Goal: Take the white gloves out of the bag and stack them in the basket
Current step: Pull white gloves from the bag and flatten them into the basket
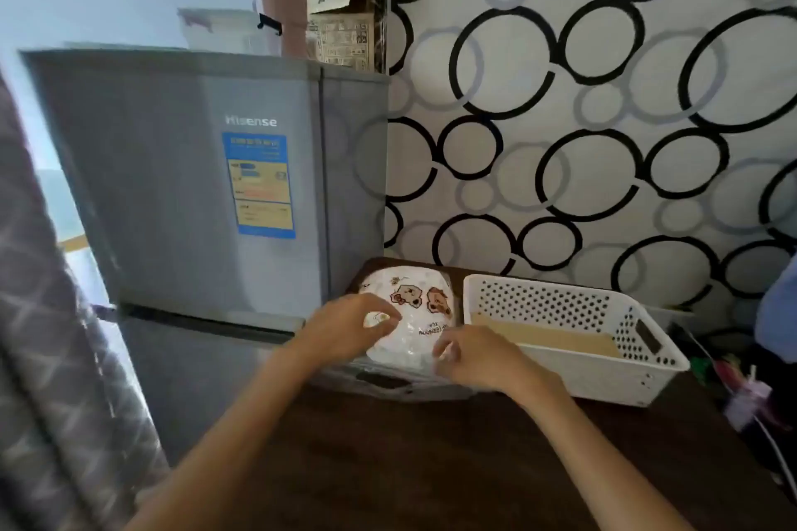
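**A:** Where am I in the job? Take it from the big things down.

**B:** The dark table (431, 466) carries everything; the grey fridge (207, 194) stands to its left, the ring-patterned wall behind. On the far right of the table sits the white basket (573, 375); I see only a flat brown sheet of card (547, 336) lying in it, and no gloves.

**A:** So nothing is stacked?

**B:** Nothing that I can see; I judge the task barely begun. The bag (409, 315), white plastic printed with cartoon bears, lies just left of the basket, on something dark and flat that I cannot make out; it looks full and rounded, so the gloves are presumably inside it, though I cannot see them.

**A:** And my hands?

**B:** Both are on the bag; the left hand (349, 323) has its fingers curled and pinching the plastic at the bag's left side; the right hand (470, 354) is curled at the near right edge, touching the plastic, but whether it truly grips I cannot tell through the blur.

**A:** What is left?

**B:** Nearly all of it, by my reading; open the bag, draw the gloves out, stack them in the basket.
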{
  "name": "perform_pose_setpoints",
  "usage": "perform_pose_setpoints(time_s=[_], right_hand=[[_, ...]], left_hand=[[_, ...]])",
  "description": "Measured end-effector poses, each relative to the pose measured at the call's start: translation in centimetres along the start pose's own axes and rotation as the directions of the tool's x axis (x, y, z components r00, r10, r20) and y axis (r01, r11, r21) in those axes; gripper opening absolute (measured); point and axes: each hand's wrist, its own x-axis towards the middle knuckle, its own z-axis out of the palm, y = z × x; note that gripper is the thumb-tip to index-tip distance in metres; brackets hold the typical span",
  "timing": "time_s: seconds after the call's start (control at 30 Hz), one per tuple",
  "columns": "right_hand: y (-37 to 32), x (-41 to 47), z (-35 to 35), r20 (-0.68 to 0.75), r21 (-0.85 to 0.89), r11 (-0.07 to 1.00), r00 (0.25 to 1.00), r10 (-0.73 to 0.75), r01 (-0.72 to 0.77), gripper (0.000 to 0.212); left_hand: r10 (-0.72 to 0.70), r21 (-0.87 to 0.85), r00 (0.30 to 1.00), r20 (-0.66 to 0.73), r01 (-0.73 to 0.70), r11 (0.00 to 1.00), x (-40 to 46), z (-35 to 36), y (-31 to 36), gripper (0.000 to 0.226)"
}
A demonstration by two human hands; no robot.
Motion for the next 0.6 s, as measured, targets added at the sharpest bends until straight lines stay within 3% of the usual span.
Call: perform_pose_setpoints(time_s=[0.07,0.13,0.23,0.3,0.5,0.6], right_hand=[[0.4,-1.2,1.2,0.151,-0.066,0.998,0.988,0.003,0.007,0.039],[1.3,-2.0,2.8,0.178,-0.075,0.995,0.983,-0.046,0.060,0.046],[2.4,-2.2,4.0,0.077,0.027,0.998,0.995,-0.064,0.062,0.047],[2.9,-1.9,4.6,0.001,0.037,0.995,0.996,-0.088,0.088,0.042],[3.2,1.1,6.2,-0.192,-0.043,0.992,0.974,-0.123,0.117,0.041],[3.2,2.6,6.7,-0.267,-0.068,0.983,0.946,-0.185,0.173,0.043]], left_hand=[[0.015,0.020,0.987,0.158,-0.018,1.000,-0.9,1.3,-0.5,0.037],[-0.041,0.074,0.963,0.267,0.022,0.997,-1.7,3.5,-1.6,0.052],[-0.077,0.104,0.973,0.215,0.056,0.993,-1.9,5.7,-2.3,0.107],[-0.085,0.112,0.983,0.165,0.067,0.991,-2.0,6.5,-2.5,0.117],[-0.150,0.133,0.983,0.105,0.135,0.982,-2.0,8.0,-2.4,0.081],[-0.170,0.171,0.985,-0.023,0.171,0.970,-0.9,8.3,-2.3,0.045]])
